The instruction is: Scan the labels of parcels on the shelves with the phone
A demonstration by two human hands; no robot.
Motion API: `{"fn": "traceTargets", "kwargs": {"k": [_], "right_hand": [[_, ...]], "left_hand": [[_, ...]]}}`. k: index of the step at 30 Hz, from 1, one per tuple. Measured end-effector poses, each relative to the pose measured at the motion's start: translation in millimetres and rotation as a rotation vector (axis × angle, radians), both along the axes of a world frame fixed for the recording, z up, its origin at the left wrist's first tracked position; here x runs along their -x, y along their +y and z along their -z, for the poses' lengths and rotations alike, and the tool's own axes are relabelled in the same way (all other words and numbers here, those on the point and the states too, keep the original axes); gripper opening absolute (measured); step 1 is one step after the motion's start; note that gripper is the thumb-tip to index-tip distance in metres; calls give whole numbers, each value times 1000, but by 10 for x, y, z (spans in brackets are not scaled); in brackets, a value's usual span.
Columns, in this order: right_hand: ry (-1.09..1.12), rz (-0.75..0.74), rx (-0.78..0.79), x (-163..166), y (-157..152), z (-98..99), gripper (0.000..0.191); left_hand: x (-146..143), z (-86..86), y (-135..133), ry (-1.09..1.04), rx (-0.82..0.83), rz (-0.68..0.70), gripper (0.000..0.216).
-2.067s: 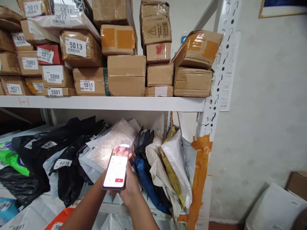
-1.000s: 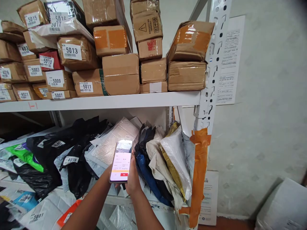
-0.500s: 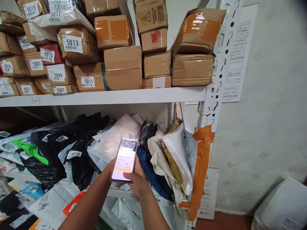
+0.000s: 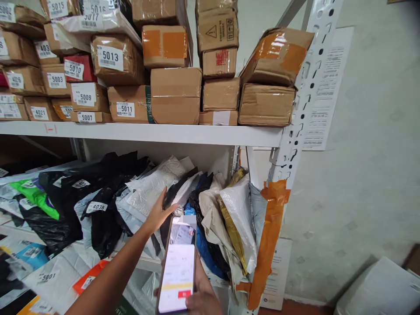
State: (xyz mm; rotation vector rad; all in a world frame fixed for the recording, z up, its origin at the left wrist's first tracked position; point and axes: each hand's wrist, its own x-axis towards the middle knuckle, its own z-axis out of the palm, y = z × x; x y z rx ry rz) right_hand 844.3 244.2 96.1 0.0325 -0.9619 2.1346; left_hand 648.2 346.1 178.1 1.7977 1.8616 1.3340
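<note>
My right hand [image 4: 205,288] is wrapped around a smartphone [image 4: 177,271], its thumb over the lower right of the lit screen. The screen shows a picture at the top and a red button low down. My left hand [image 4: 160,214] reaches in among the parcel bags on the middle shelf, thumb and forefinger spread apart; the other fingers are hidden. Just beyond its fingertips are a black-and-white mailing bag [image 4: 183,186] and a silvery white padded bag [image 4: 154,181]. Whether the fingers press on either bag I cannot tell.
Numbered cardboard boxes [image 4: 126,103] are stacked along the upper white shelf [image 4: 164,133]. Black bags [image 4: 98,227] lie left on the middle shelf; white, beige and gold bags [image 4: 241,218] lean right. A white upright post [image 4: 295,135] wears orange tape [image 4: 269,245]. Several parcels [image 4: 55,280] fill the lower left.
My left hand has left the phone and moved up to the bags. The phone, now in my right hand alone, is lower and nearer. The black-and-white bag shows more.
</note>
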Motion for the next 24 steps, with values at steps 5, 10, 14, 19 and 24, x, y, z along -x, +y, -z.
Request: {"fn": "traceTargets", "kwargs": {"k": [5,10,14,19,24], "right_hand": [[1,15,16,-114,-141,217,82],[8,55,74,71,-154,293,83],[6,125,91,176,-125,290,84],[45,124,28,104,-63,421,83],[3,162,28,-27,-74,494,73]], "left_hand": [[134,-524,9,385,140,-350,55],[70,-761,278,601,239,-337,44],[23,-675,400,665,262,-251,26],[170,-502,59,657,214,-332,36],[495,-392,-382,634,253,-504,43]]}}
